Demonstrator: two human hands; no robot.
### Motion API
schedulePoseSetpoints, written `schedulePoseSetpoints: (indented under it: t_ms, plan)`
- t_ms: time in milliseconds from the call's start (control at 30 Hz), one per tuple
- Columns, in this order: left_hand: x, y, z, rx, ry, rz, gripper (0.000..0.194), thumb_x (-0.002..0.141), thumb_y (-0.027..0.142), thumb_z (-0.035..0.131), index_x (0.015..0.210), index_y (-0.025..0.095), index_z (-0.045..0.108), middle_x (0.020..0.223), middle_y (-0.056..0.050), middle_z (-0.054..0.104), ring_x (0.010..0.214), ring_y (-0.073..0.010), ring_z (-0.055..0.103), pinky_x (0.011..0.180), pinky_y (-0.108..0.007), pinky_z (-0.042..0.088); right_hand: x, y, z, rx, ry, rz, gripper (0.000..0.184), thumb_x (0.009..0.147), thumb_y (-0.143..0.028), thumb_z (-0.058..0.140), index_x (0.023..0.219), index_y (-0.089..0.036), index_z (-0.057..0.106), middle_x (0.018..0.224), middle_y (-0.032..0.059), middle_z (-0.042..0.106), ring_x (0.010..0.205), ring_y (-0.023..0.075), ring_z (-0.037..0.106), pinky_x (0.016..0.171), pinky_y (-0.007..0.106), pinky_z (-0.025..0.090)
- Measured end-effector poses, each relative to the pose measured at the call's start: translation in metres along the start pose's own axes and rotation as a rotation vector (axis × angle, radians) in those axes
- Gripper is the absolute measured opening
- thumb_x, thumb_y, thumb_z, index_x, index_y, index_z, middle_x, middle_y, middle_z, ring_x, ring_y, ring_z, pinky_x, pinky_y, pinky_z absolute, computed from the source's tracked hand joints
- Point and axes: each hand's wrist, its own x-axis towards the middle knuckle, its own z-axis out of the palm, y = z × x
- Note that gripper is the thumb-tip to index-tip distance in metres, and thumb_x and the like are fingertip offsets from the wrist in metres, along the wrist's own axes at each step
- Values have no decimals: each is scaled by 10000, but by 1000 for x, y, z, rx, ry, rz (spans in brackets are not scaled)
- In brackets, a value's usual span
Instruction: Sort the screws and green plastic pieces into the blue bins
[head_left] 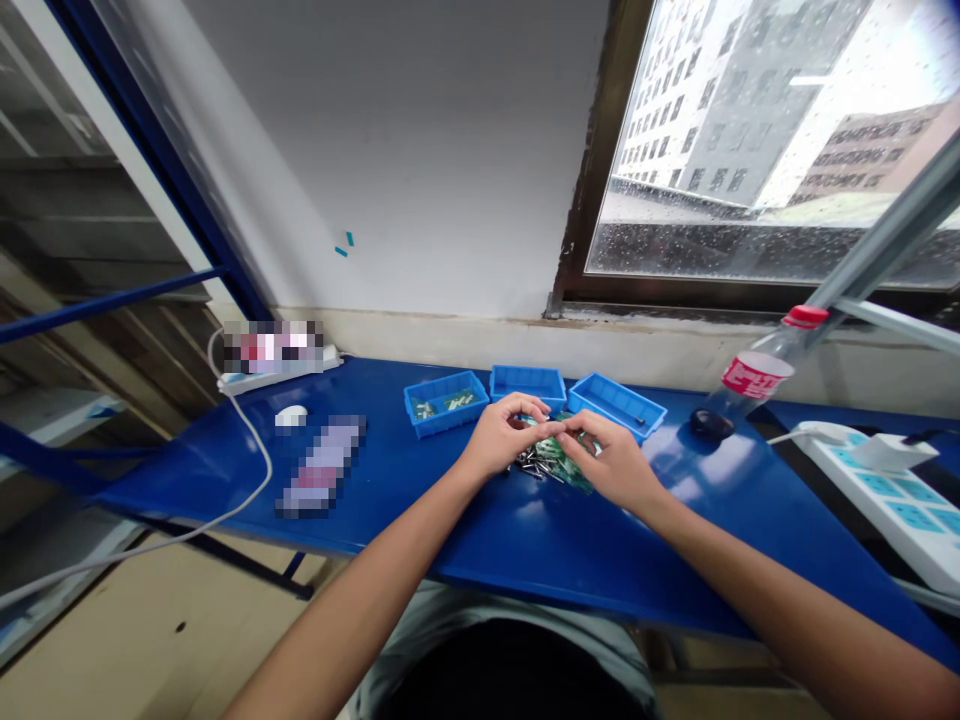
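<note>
A smooth, matte pale wall (420, 150) rises behind everything, with a rough, chipped edge beside the window (750, 150), whose dark frame holds glass beaded with drops; tall buildings stand outside. Blue-painted metal framing (165, 150) slants up at the left. The table (390, 500) is glossy deep blue, throwing back soft patches of light, and reaches the ledge under the wall.

On its right lies a long white plastic power strip (870, 470) with blue socket faces and a boxy adapter (896, 452) plugged in. Near it is a clear plastic bottle (757, 375) with a red cap, a red-and-white label and something dark at its base. A thin pale cable (262, 460) curves across the left end, near an oblong thing blurred past telling.

Three shallow rectangular bins of blue plastic stand near the wall: the left bin (450, 420) holds small pale and greenish pieces, the middle bin (527, 375) is partly behind the fingers, and the right bin (611, 400) sits angled.

The left hand (501, 435) and right hand (615, 460) meet over a loose heap of shiny, slender metal pieces (538, 465) and flat, translucent green bits (570, 470), in front of the middle bin. Each grip is narrow, thumb and fingers drawn close, fingertips nearly touching; whether anything is pinched there, I cannot tell.
</note>
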Motion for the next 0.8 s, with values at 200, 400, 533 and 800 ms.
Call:
schedulePoseSetpoints:
  t_ms: [200, 400, 533, 800]
  plan:
    - [0, 0, 0, -28, -75, -2, 317, 810, 482, 876, 895, 178, 840, 1153, -126, 758, 1028, -240, 717, 786, -306, 576, 1, 5, -1, 103, -41, 14, 264, 1045, -447, 592, 1048, -251, 769, 1012, 59, 753, 828, 214, 657, 743, 343, 513]
    - [-2, 1, 0, 18, -113, 33, 292, 884, 475, 816, 1032, 229, 870, 1158, -104, 772, 1157, -270, 701, 1013, -373, 565, 0, 16, 4, 364, -69, 166, 317, 985, -537, 681, 1001, -229, 752, 893, 48, 727, 810, 215, 667, 753, 342, 530]
    - [-3, 4, 0, 64, -136, 30, 327, 931, 492, 764, 1100, 229, 860, 1206, -108, 762, 1181, -274, 693, 1046, -382, 551, -1, 20, 8, 519, -20, 246, 323, 907, -532, 787, 952, -218, 725, 936, 60, 751, 847, 215, 688, 774, 334, 548]
    - [-6, 8, 2, 36, -178, 20, 322, 929, 457, 769, 1084, 186, 847, 1220, -124, 752, 1154, -270, 703, 919, -329, 581, -2, 24, 9, 542, 3, 302, 360, 855, -532, 842, 950, -207, 717, 850, 24, 710, 653, 148, 596, 594, 288, 471]
